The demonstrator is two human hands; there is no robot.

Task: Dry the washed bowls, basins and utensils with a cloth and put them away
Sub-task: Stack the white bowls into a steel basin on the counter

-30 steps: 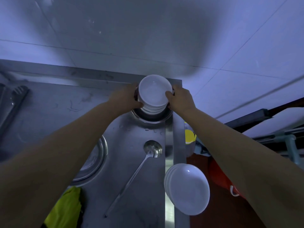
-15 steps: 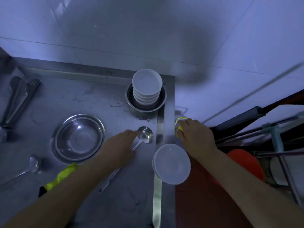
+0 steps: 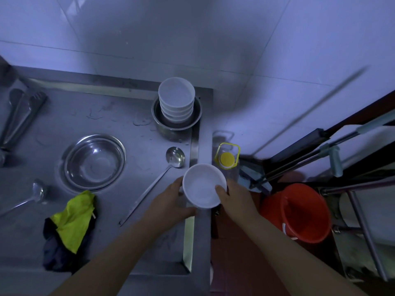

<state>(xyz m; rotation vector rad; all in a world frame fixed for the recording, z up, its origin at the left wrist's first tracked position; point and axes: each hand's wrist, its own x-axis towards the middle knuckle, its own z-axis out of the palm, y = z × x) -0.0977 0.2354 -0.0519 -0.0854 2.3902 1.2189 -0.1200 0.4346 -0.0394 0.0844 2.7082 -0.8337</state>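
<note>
Both my hands hold a stack of white bowls (image 3: 203, 186) at the steel counter's right edge. My left hand (image 3: 171, 201) grips its left side and my right hand (image 3: 235, 199) grips its right rim, thumb over the edge. Another stack of white bowls (image 3: 176, 99) stands in a steel pot (image 3: 177, 127) at the counter's back right corner. A long steel ladle (image 3: 174, 158) lies between the pot and my hands. A steel basin (image 3: 95, 162) sits mid-counter, with a yellow and dark cloth (image 3: 71, 223) crumpled in front of it.
Steel tongs (image 3: 21, 116) and a second ladle (image 3: 36, 193) lie at the left. Off the counter's right edge stand a yellow-capped bottle (image 3: 227, 157), a red bucket (image 3: 299, 212) and metal frame legs (image 3: 363, 231). A tiled wall runs behind.
My hands let go of the bowl stack in the pot, drew back toward me, and now both grip the nearer white bowls at the counter's right edge.
</note>
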